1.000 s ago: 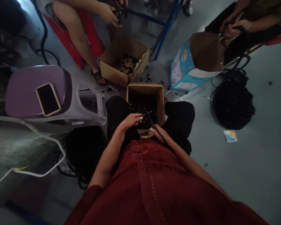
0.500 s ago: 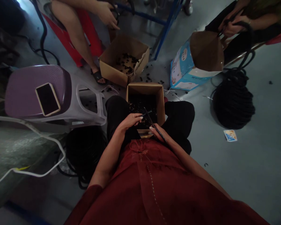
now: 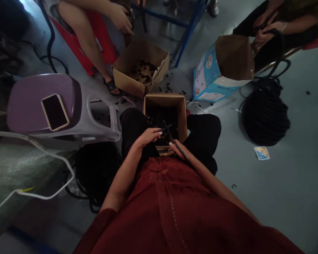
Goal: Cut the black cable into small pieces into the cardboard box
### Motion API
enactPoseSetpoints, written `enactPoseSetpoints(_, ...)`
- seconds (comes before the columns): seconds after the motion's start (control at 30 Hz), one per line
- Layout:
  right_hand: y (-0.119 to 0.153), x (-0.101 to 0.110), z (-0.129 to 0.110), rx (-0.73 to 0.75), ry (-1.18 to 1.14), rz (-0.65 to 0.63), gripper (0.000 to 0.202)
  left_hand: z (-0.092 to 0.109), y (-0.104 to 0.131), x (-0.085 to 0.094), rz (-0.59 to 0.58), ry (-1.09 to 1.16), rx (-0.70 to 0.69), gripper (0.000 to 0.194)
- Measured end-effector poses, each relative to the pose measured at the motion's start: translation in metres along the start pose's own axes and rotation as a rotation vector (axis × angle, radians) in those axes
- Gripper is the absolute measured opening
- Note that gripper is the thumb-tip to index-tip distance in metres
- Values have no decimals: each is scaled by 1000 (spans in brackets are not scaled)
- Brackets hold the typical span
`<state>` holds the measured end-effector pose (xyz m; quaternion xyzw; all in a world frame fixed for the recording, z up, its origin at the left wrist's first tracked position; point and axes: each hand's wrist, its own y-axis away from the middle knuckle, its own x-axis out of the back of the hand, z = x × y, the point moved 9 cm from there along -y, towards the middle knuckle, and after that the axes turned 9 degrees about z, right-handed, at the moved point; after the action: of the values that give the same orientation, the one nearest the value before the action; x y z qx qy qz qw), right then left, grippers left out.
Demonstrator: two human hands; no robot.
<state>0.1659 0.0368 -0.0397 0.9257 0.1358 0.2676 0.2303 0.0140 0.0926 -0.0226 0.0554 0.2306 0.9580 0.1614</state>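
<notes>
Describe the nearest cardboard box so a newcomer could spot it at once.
Find the dark red top at the view's bottom. Just above it, two black-trousered knees frame an open brown box. Unlike the tan box and blue-sided carton beyond, it stands between the knees.

A workshop, it seems. Around the blue carton are coiled black cord, a co-worker's hand and a box of black pieces.

Black strip, slightly tilted, crossed by slim dark tool, slanted; both above cardboard box.
</notes>
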Motion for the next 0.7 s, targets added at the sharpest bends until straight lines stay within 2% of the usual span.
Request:
enactPoseSetpoints(0.13, 3, 5, -8, 65, 54, 1, 37, 0, 0, 0, -6, -6, -1, 40)
enactPoseSetpoints(0.33, 1, -3, -2, -32, -49, -48, 37, -3, -1, 0, 12, 1, 6, 39)
enactPoseSetpoints(0.53, 7, 5, -18, 42, 21, -47, 37, 1, 1, 0, 2, 17, 5, 40)
enactPoseSetpoints(0.7, -1, 2, -8, 14, -27, -36, 36, 3, 1, 1, 5, 0, -20, 36)
